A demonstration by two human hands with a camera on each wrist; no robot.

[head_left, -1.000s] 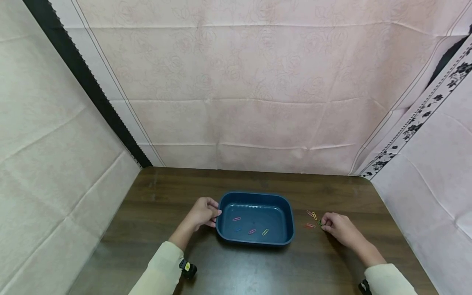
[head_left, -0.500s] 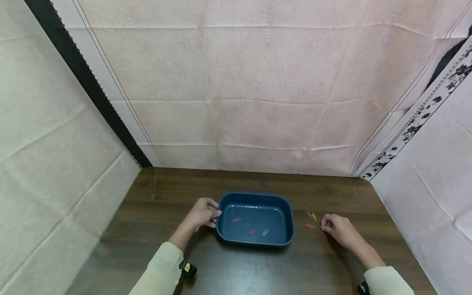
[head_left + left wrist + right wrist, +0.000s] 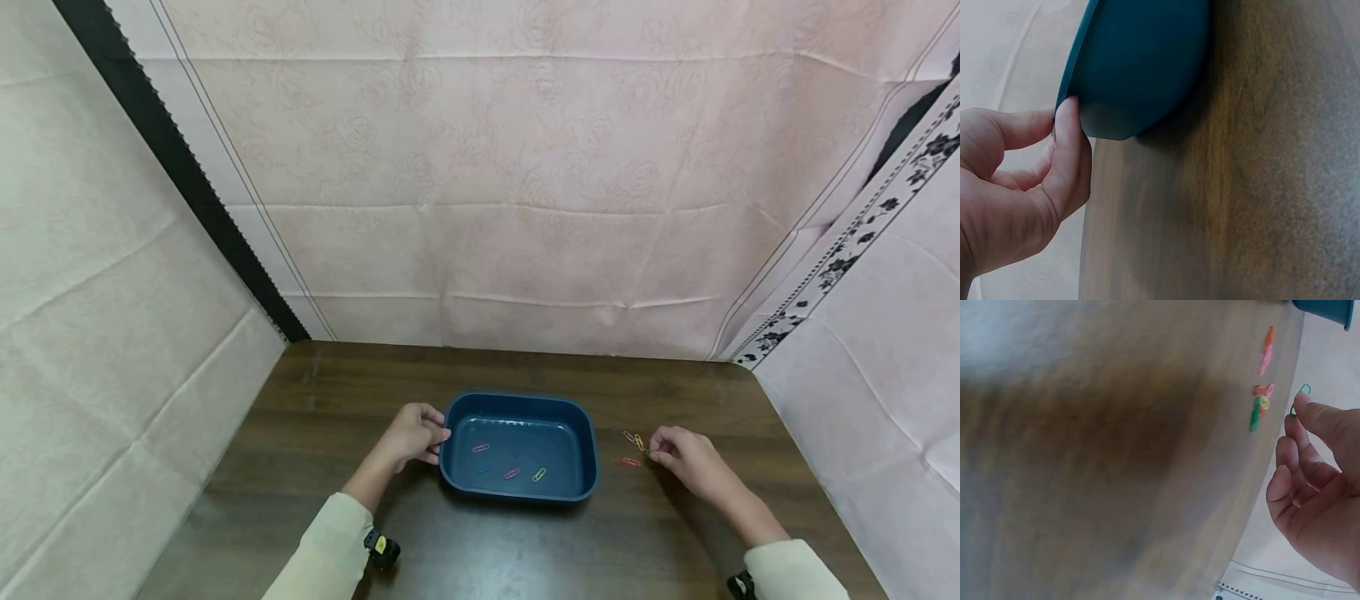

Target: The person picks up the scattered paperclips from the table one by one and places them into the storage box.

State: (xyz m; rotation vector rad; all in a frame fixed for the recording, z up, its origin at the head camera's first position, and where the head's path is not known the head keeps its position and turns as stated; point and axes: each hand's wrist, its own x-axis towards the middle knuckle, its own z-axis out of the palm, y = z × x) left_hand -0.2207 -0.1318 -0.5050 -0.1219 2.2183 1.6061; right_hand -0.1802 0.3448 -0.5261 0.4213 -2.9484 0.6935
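Note:
A dark blue rectangular tray [image 3: 525, 433] stands on the table with several paper clips inside, among them a yellow paper clip [image 3: 539, 475] and a blue paper clip [image 3: 483, 469]. My left hand [image 3: 411, 433] pinches the tray's left rim between thumb and fingers. To the right of the tray, my right hand [image 3: 688, 458] pinches a green paper clip [image 3: 1305, 389] between thumb and index finger, above the tabletop. Beside that hand lie loose clips: a pink paper clip [image 3: 628, 435], a yellow one touching or overlapping it, and a red paper clip [image 3: 631, 462]. Another green paper clip [image 3: 1254, 415] lies among them.
The brown wooden table [image 3: 480, 550] has a far edge close behind the tray. Pale patterned cloth [image 3: 525, 167] hangs behind the table and on both sides. A small black camera [image 3: 382, 548] sits on the left wrist.
My right hand was down at the green paper clip on the table; now it has risen a little with the clip pinched. The left hand and tray stay where they were.

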